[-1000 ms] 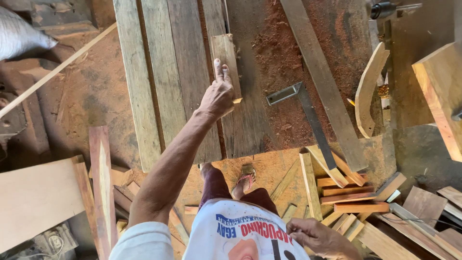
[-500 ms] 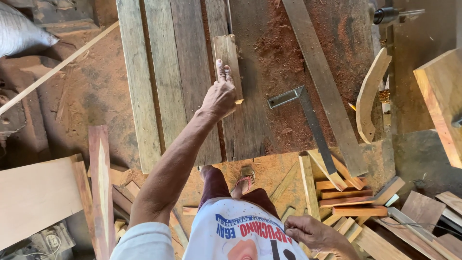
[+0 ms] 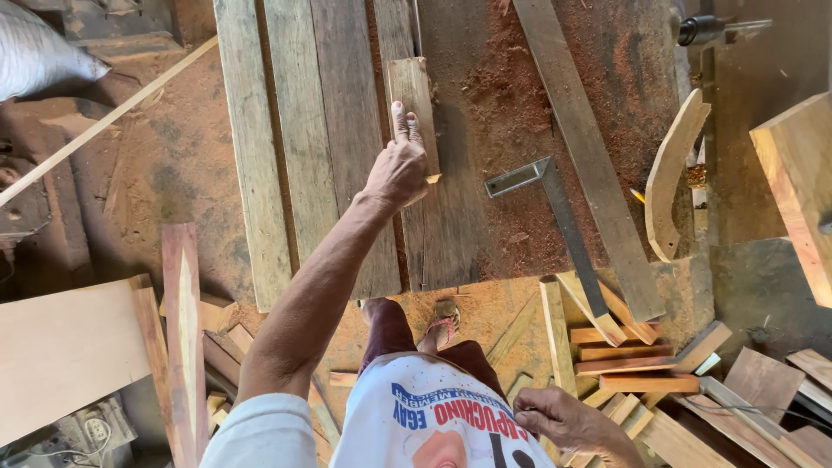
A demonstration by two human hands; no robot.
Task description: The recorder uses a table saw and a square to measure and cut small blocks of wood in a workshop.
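Short wooden block lies flat on the sawdust-covered workbench, its long axis running away from the person, along the planks that lie beside it. The left hand rests on the block's near end, index finger stretched forward along the top face, the other fingers curled at the near right corner, where a pale chip of wood shows; it presses more than it pinches, and whether the thumb grips the block's far side I cannot tell. So the block lies directly ahead of that hand, in line with the outstretched arm.

The right hand is well apart from the block, down by the person's waist, fingers loosely bent, holding nothing that I can make out.

To the right of the block, past a drift of red sawdust, a metal try square lies with its blade pointing toward the bench's near edge, and a long batten runs slantwise just beyond it. Further right sits a curved wooden piece. Below the bench edge, offcuts litter the floor. Nothing stands between the left hand and the block.
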